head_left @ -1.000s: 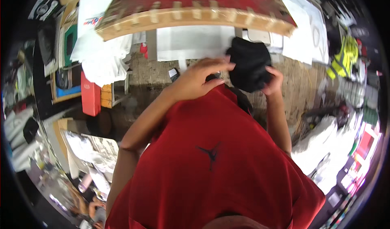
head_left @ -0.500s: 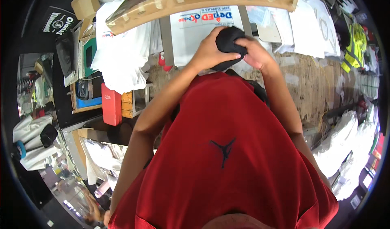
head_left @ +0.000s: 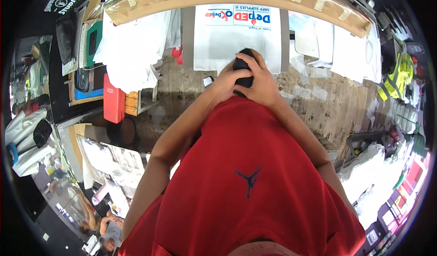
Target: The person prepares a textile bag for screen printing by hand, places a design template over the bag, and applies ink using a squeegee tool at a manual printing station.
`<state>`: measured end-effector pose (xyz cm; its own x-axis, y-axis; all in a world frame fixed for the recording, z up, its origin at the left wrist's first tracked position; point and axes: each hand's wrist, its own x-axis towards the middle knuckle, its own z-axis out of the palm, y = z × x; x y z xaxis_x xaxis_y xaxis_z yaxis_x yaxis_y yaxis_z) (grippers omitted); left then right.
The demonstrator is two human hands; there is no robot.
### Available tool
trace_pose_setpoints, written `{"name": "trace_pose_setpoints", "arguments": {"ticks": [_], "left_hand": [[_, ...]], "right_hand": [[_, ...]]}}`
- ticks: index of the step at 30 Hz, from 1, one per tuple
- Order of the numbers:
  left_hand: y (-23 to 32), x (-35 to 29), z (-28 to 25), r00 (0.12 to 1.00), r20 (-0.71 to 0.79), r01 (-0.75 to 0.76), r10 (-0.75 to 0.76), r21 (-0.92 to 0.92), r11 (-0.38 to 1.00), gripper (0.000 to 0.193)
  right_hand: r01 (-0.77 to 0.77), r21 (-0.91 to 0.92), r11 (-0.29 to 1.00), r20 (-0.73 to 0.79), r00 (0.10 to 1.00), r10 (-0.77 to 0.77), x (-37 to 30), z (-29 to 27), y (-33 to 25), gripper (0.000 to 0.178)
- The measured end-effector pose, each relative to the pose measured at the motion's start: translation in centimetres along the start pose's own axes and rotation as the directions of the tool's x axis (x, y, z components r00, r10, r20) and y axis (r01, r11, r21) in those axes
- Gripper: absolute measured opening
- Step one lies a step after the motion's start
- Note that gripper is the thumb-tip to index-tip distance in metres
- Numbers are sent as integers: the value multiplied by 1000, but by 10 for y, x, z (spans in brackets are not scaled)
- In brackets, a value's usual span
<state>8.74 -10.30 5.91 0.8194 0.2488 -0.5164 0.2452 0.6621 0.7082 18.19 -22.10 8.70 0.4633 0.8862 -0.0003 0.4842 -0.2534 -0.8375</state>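
Close to my red shirt front, both hands are closed round a black rounded bundle (head_left: 244,66), soft-looking like cloth; its exact kind cannot be made out. My left hand (head_left: 226,82) grips it from the left side. From the right, my right hand (head_left: 262,84) wraps over it with its fingers. Just beyond lies a white printed sheet (head_left: 236,44) on a grey board (head_left: 284,47), its lettering upside down to me. Part of the bundle is hidden under my fingers.
A tape-marked brown frame edge (head_left: 205,0) spans the far side above the sheet. White fabric (head_left: 132,51) hangs at left, near a red box (head_left: 114,102). More white sheets (head_left: 353,51) lie right on the worn wooden table (head_left: 318,115). Other people (head_left: 109,226) show at lower left.
The black bundle has come nearer my body and now looks narrower, squeezed between both hands. My hands have drawn closer together. The view has shifted, showing more of the printed sheet.
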Motion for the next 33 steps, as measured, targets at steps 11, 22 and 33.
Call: {"name": "trace_pose_setpoints", "arguments": {"ticks": [11,22,33], "left_hand": [[-78,-20,-100,844,-479,306,-244,55,950,54],[-82,17,-89,874,-484,-50,-48,-188,981,42],[-101,-18,-114,898,-429,126,-94,47,991,49]], "right_hand": [[-103,151,983,-145,982,125,8,-45,63,55],[-145,303,942,-147,969,196,81,-61,90,37],[293,-398,870,-120,923,-366,193,48,55,38]]}}
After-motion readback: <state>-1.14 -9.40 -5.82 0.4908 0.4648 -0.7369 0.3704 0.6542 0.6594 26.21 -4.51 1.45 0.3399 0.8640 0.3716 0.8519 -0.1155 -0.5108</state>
